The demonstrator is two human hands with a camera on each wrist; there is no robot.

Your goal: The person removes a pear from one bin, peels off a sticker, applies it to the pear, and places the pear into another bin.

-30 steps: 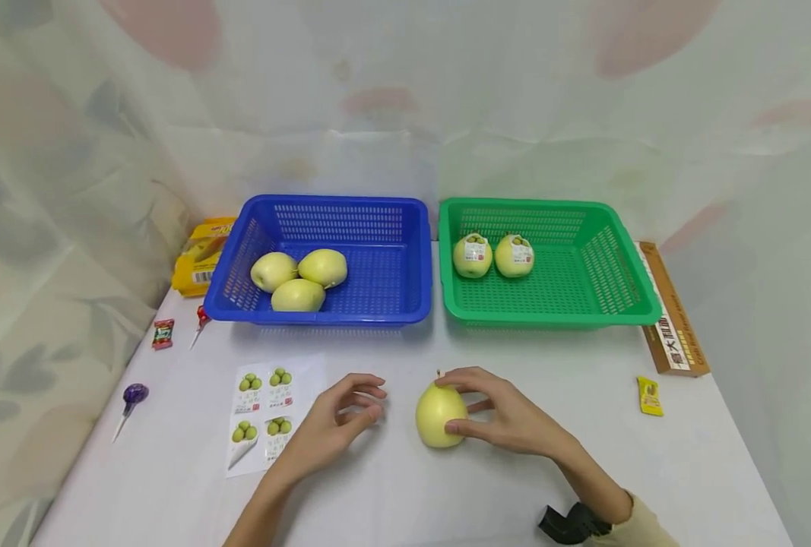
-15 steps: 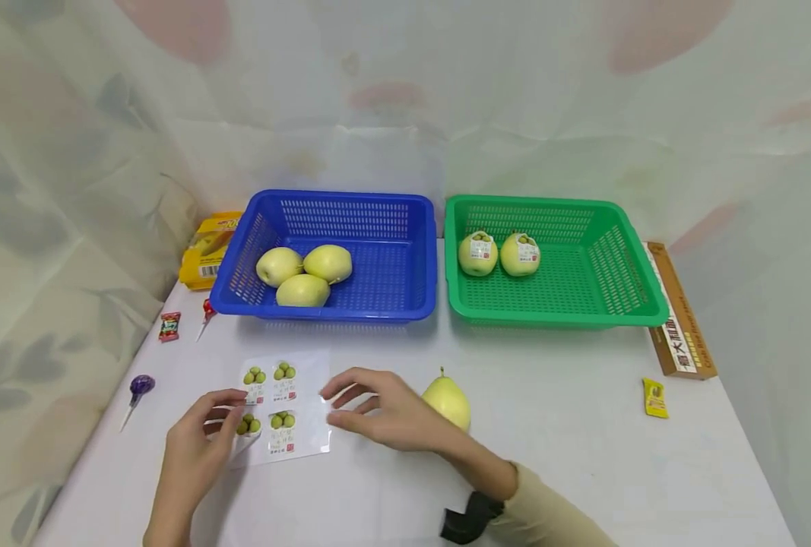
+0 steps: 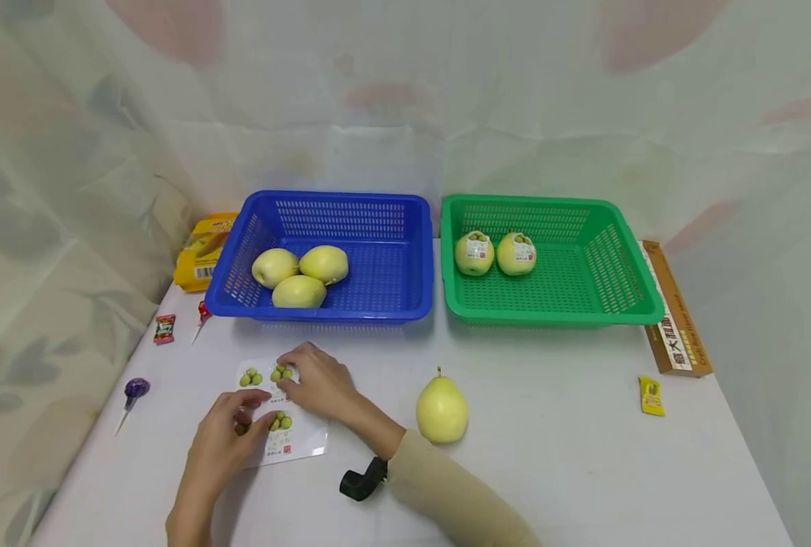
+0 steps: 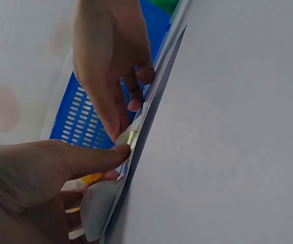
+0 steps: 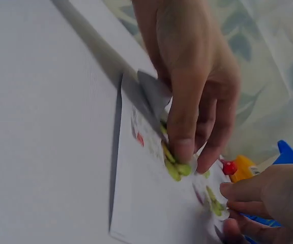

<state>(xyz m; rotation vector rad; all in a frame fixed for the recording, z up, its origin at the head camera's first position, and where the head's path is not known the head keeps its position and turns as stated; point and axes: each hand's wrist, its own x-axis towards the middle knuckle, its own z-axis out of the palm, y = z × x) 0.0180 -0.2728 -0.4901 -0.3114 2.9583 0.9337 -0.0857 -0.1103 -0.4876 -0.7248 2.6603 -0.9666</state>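
Note:
A white sticker sheet with pear-printed stickers lies at the left of the table. My left hand presses on it, its thumb beside the lower right sticker and its fingertips higher up. At the upper right sticker, my right hand touches with thumb and finger spread. The lower left sticker is mostly hidden by the left hand; a curled-up sticker corner shows in the left wrist view. A pear stands upright to the right of both hands.
A blue basket with three pears and a green basket with two stickered pears stand behind. Lollipops, small candies, a yellow packet and a brown box lie around the sides.
The right hand has let go of the pear and moved left to the sticker sheet. My left hand has also moved left, onto the sheet. The pear stays standing.

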